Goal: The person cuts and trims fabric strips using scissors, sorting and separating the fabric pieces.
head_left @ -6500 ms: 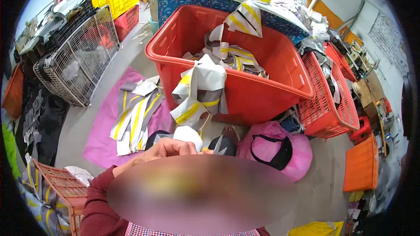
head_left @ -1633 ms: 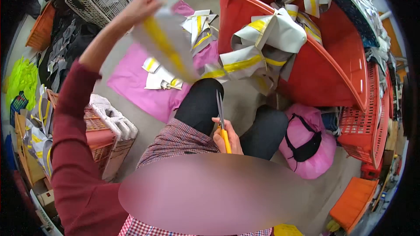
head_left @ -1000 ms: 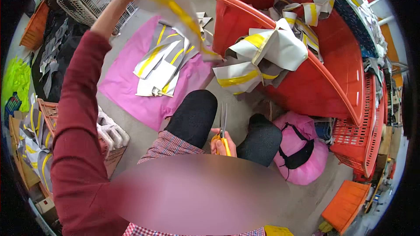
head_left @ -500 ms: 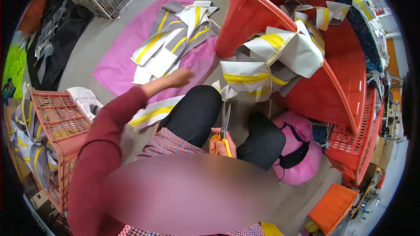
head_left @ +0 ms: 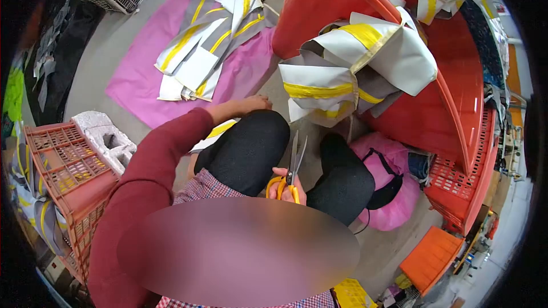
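Currently, the right hand (head_left: 300,192) grips the scissors (head_left: 290,178), blades parted toward 12 o'clock. The left hand (head_left: 257,103) is beside the knee (head_left: 258,134) at 11 o'clock, grip unclear.

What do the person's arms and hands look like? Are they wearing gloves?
No gloves: the left hand and the right hand are both bare. The left arm has a plain dark red sleeve, wrinkled around the elbow, and it stops before the wrist. The right sleeve can't be seen, because a blurred patch covers that part.

Left fingers (head_left: 265,102) apparently part-hidden behind knee (head_left: 267,131)
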`<control>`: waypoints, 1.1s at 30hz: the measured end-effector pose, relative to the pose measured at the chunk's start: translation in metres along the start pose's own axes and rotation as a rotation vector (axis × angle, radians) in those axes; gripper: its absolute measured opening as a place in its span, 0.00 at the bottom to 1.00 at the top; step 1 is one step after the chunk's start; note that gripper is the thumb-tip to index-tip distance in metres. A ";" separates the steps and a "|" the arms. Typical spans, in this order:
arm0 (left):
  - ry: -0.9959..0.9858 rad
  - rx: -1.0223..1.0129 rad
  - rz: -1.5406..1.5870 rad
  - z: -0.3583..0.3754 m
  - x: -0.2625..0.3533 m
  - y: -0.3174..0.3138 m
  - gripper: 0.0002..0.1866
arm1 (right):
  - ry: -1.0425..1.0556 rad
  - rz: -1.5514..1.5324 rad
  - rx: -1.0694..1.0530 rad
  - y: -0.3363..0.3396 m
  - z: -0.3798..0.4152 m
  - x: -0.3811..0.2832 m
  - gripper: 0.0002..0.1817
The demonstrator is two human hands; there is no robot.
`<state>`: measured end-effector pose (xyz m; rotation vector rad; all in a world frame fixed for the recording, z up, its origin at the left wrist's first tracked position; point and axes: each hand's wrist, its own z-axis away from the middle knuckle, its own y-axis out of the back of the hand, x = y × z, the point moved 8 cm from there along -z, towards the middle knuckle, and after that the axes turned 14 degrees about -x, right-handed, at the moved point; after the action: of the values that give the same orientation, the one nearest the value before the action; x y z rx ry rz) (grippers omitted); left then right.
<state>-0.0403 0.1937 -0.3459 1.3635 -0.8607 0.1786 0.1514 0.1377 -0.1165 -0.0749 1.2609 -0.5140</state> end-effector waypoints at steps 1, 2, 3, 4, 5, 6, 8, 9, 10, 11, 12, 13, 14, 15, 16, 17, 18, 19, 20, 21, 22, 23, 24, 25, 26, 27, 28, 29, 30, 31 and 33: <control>0.004 -0.001 -0.005 0.013 0.014 0.011 0.13 | -0.006 0.007 -0.016 -0.002 0.000 -0.001 0.22; 0.225 0.054 0.139 0.032 0.009 0.027 0.11 | -0.002 0.006 -0.023 -0.004 0.000 -0.002 0.22; 0.444 0.115 0.279 0.053 0.008 0.046 0.10 | 0.000 0.036 -0.036 -0.007 -0.001 -0.004 0.24; 0.448 0.121 0.268 0.065 0.023 0.061 0.10 | 0.004 0.068 -0.049 -0.009 -0.001 -0.006 0.25; 0.488 0.280 0.374 0.083 0.032 0.082 0.10 | 0.012 0.072 -0.059 -0.011 -0.001 -0.006 0.25; 0.523 0.439 0.478 0.102 0.041 0.100 0.11 | 0.017 0.063 -0.062 -0.012 -0.001 -0.005 0.23; 0.591 0.321 0.473 0.125 0.065 0.113 0.12 | 0.016 0.057 -0.064 -0.016 0.001 -0.006 0.22; 0.653 0.197 0.475 0.133 0.078 0.115 0.15 | 0.037 0.067 -0.087 -0.018 0.002 -0.007 0.22; 0.693 0.226 0.435 0.142 0.097 0.126 0.16 | 0.037 0.082 -0.098 -0.019 0.004 -0.007 0.22; 0.698 0.229 0.425 0.149 0.111 0.130 0.16 | 0.036 0.096 -0.108 -0.021 0.006 -0.007 0.22; 0.646 0.260 0.242 0.153 0.129 0.140 0.15 | 0.042 0.094 -0.116 -0.025 0.009 -0.010 0.22; 0.591 0.288 0.060 0.156 0.151 0.152 0.14 | 0.049 0.128 -0.130 -0.031 0.012 -0.014 0.22; 0.531 0.360 0.049 0.159 0.172 0.161 0.10 | 0.057 0.162 -0.143 -0.036 0.015 -0.017 0.21; 0.535 0.361 0.042 0.162 0.186 0.164 0.10 | 0.063 0.160 -0.149 -0.040 0.017 -0.015 0.21; 0.554 0.314 0.207 0.164 0.193 0.158 0.08 | 0.074 0.181 -0.184 -0.047 0.020 -0.014 0.21; 0.570 0.264 0.376 0.164 0.203 0.151 0.07 | 0.083 0.201 -0.217 -0.053 0.025 -0.012 0.21; 0.668 0.193 0.342 0.165 0.217 0.153 0.10 | 0.037 0.164 -0.220 -0.061 0.030 -0.014 0.22; 0.669 0.187 0.342 0.165 0.228 0.149 0.10 | 0.038 0.159 -0.218 -0.065 0.034 -0.015 0.22; 0.647 0.248 0.370 0.165 0.238 0.148 0.12 | 0.070 0.211 -0.245 -0.071 0.039 -0.019 0.22; 0.623 0.309 0.397 0.164 0.246 0.150 0.16 | 0.103 0.264 -0.270 -0.075 0.044 -0.021 0.23; 0.777 0.215 0.445 0.166 0.246 0.145 0.17 | 0.082 0.288 -0.262 -0.075 0.049 -0.019 0.23; 0.773 0.209 0.441 0.165 0.248 0.142 0.17 | 0.086 0.286 -0.256 -0.074 0.052 -0.018 0.23; 0.815 0.195 0.481 0.168 0.248 0.134 0.15 | 0.088 0.274 -0.263 -0.074 0.055 -0.016 0.23; 0.858 0.181 0.522 0.171 0.247 0.129 0.14 | 0.090 0.263 -0.272 -0.075 0.056 -0.015 0.23; 0.858 0.179 0.518 0.172 0.248 0.130 0.14 | 0.094 0.261 -0.271 -0.076 0.058 -0.015 0.23; 0.780 0.215 0.489 0.171 0.254 0.138 0.12 | 0.093 0.248 -0.269 -0.077 0.059 -0.015 0.23; 0.702 0.250 0.461 0.170 0.259 0.144 0.11 | 0.092 0.235 -0.267 -0.079 0.060 -0.015 0.24; 0.703 0.248 0.459 0.172 0.260 0.142 0.11 | 0.094 0.233 -0.267 -0.079 0.061 -0.015 0.24; 0.636 0.207 0.527 0.169 0.263 0.134 0.10 | 0.071 0.212 -0.270 -0.078 0.061 -0.014 0.23; 0.566 0.166 0.594 0.167 0.265 0.125 0.10 | 0.047 0.191 -0.271 -0.077 0.061 -0.013 0.22; 0.622 -0.056 0.484 0.159 0.276 0.117 0.15 | 0.047 0.206 -0.271 -0.076 0.060 -0.012 0.22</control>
<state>0.0133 -0.0202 -0.0880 0.9371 -0.6387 0.8965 0.1789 0.0620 -0.0615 -0.1597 1.3612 -0.1667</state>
